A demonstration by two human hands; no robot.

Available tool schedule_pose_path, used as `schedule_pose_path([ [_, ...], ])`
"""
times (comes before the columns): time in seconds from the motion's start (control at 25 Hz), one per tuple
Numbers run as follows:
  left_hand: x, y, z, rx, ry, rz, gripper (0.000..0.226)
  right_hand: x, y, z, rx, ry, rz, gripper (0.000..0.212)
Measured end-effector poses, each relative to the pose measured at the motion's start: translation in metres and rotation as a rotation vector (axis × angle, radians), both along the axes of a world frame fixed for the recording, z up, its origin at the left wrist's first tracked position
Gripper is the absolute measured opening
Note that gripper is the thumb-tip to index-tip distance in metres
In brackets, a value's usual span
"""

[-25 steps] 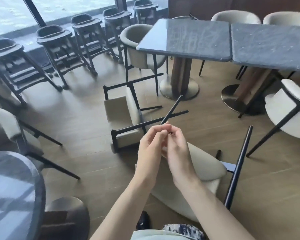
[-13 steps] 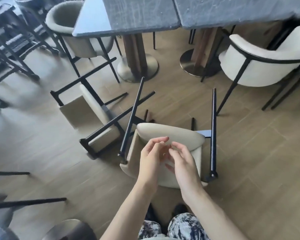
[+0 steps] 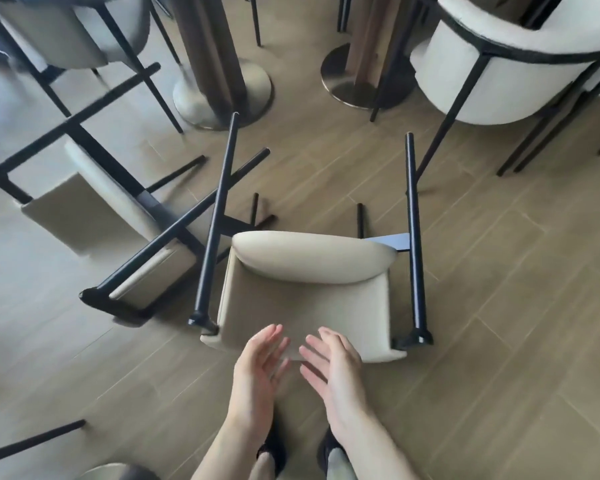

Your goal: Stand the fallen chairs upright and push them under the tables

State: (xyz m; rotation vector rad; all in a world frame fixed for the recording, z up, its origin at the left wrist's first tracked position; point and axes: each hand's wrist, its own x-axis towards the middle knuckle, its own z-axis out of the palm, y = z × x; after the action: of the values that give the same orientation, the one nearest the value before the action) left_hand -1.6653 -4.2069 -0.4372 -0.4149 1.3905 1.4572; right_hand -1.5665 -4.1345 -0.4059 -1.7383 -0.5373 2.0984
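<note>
A fallen cream chair (image 3: 309, 292) with black legs lies on its back on the wooden floor right in front of me, legs pointing away toward the tables. A second fallen chair (image 3: 94, 209) lies to its left, its legs crossing the first chair's left leg. My left hand (image 3: 258, 372) and my right hand (image 3: 333, 370) hover side by side just over the near edge of the first chair's backrest, palms facing each other, fingers apart, holding nothing. I cannot tell whether they touch the chair.
Two table pedestals (image 3: 222, 88) (image 3: 364, 77) stand beyond the fallen chairs. An upright cream chair (image 3: 510, 81) is at the top right, another (image 3: 70, 32) at the top left. A black chair leg (image 3: 32, 441) pokes in at the bottom left. My feet (image 3: 271, 452) are below.
My view has tilted down and come closer to the near fallen chair. My hands, earlier held together, have parted, opened and dropped toward the chair's backrest.
</note>
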Motion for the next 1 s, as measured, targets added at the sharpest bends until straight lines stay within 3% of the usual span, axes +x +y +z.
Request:
schedule_pose_path([
  [0.32, -0.05, -0.032, -0.154, -0.084, -0.218, 0.076, 0.036, -0.01, -0.026, -0.162, -0.32, 0.057, -0.272, 0.031],
  [0.6, -0.042, -0.05, -0.31, -0.167, -0.307, 0.226, 0.037, 0.007, -0.052, -0.316, -0.416, -0.046, -0.223, 0.038],
  [0.92, -0.013, -0.06, -0.486, -0.265, -0.32, 0.111, 0.038, 0.021, -0.064, -0.488, -0.449, -0.102, -0.189, 0.049],
  [1.0, -0.009, -0.065, -0.528, -0.313, -0.281, 0.065, 0.051, 0.025, -0.063, -0.527, -0.457, -0.106, -0.227, 0.058],
])
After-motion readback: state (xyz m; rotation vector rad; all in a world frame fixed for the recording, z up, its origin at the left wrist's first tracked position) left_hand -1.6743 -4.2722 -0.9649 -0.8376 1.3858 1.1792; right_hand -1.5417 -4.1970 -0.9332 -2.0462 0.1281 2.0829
